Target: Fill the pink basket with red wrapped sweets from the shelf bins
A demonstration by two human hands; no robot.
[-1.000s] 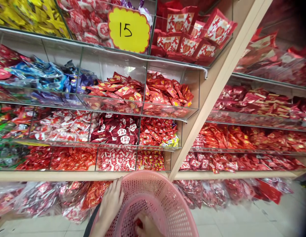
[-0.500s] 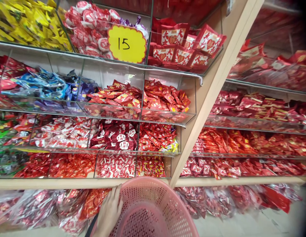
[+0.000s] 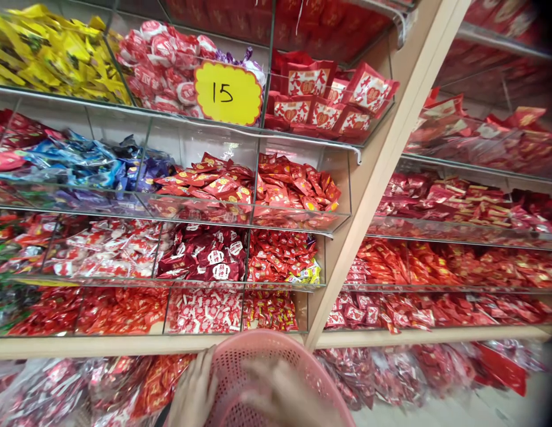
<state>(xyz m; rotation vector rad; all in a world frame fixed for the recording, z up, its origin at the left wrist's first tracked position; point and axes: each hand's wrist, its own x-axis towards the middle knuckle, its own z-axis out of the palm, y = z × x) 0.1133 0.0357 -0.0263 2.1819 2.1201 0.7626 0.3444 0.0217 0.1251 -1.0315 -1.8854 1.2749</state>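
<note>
My left hand (image 3: pixel 194 388) is closed on the left rim of a pink plastic basket (image 3: pixel 318 367) at the bottom of the view. The basket has a perforated wall, and its lower part runs out of the picture. Over its opening is my right hand (image 3: pixel 284 391), smeared by motion, so its fingers cannot be made out clearly. Right behind the basket's far rim, the lowest shelf row holds red-and-white wrapped sweets (image 3: pixel 207 309) and small red and yellow sweets (image 3: pixel 270 310).
Clear-fronted bins hold yellow packets (image 3: pixel 53 50), blue packets (image 3: pixel 75 157), dark red packets (image 3: pixel 204 255) and red packets (image 3: pixel 297 178). A yellow price card (image 3: pixel 228 93) reads 15. A slanting wooden post (image 3: pixel 369 213) divides the shelves. Plastic bags of sweets (image 3: pixel 48 391) lie below the ledge.
My right hand has come into view over the basket. The shelves and basket sit slightly lower in the picture. My left hand stays on the rim.
</note>
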